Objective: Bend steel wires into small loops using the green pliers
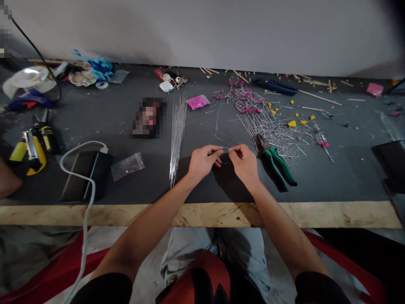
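Left hand [202,161] and right hand [246,164] were close together over the near-middle of the tabletop [341,181], each pinching the same thin wire [225,147] between thumb and index finger. Wire was between the fingertips of the two hands, looked curved; full shape partly hidden by the fingers. Green-handled pliers [280,164] lay just right of the right hand, untouched, head pointing away from the person. Left of the left hand: a long bundle of straight wires [177,135], laid lengthwise away from the person. Pink packet [198,102] was just beside that bundle's far end. Beyond the right hand, a tangle of wire pieces with pink bits [247,99], loose cut wires [291,141] running nearer, yellow bits [292,123] scattered among them. Farther left: clear plastic bag [128,166], black box [76,177] with a white cable [91,194] across it, yellow-and-black cutters [49,135]. Part of another person's arm or hand [9,179] showed at the left edge, cannot tell which.
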Demonstrator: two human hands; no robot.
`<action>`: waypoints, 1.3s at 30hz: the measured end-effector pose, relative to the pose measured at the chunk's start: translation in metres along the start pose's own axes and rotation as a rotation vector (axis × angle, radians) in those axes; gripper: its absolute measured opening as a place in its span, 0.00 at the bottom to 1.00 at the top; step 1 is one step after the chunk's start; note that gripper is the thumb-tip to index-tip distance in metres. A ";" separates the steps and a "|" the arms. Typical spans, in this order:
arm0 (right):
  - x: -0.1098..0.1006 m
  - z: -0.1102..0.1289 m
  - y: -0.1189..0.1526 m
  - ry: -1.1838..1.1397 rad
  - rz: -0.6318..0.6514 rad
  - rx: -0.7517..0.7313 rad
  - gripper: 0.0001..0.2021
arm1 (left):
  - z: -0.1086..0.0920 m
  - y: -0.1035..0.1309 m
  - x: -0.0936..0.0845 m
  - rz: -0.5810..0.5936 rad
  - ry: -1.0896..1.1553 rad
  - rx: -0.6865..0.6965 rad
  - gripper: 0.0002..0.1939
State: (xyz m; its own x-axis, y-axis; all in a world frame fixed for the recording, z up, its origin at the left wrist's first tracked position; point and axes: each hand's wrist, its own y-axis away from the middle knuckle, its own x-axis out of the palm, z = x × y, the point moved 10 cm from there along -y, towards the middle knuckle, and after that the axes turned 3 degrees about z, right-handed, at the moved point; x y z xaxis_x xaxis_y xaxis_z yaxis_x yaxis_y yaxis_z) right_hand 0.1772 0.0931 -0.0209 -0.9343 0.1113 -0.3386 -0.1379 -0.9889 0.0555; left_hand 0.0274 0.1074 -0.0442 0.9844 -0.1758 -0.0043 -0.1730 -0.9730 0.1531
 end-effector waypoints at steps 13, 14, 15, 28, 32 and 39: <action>0.008 -0.014 -0.008 -0.196 0.144 0.160 0.05 | 0.004 -0.003 0.004 0.033 0.141 -0.020 0.12; 0.003 -0.010 -0.007 -0.109 0.090 0.098 0.06 | 0.005 -0.003 0.003 0.028 0.140 -0.016 0.12; 0.001 -0.006 -0.006 -0.042 0.051 0.048 0.06 | 0.005 -0.003 0.003 0.025 0.140 -0.011 0.12; 0.007 -0.002 -0.005 -0.450 0.079 0.036 0.09 | 0.010 -0.004 0.005 0.006 0.420 -0.071 0.15; 0.012 -0.008 -0.006 -0.532 0.093 0.096 0.10 | 0.009 -0.004 0.006 0.016 0.493 -0.069 0.15; 0.006 0.001 -0.006 -0.423 0.073 0.017 0.09 | 0.007 -0.003 0.011 0.043 0.500 -0.064 0.13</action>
State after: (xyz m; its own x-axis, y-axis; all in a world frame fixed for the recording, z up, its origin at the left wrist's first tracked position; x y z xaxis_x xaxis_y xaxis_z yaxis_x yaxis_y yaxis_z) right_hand 0.1717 0.0995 -0.0225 -0.9938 0.0753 0.0819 -0.0686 -0.9943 0.0822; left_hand 0.0384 0.1078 -0.0513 0.8738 -0.1072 0.4744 -0.2272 -0.9524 0.2033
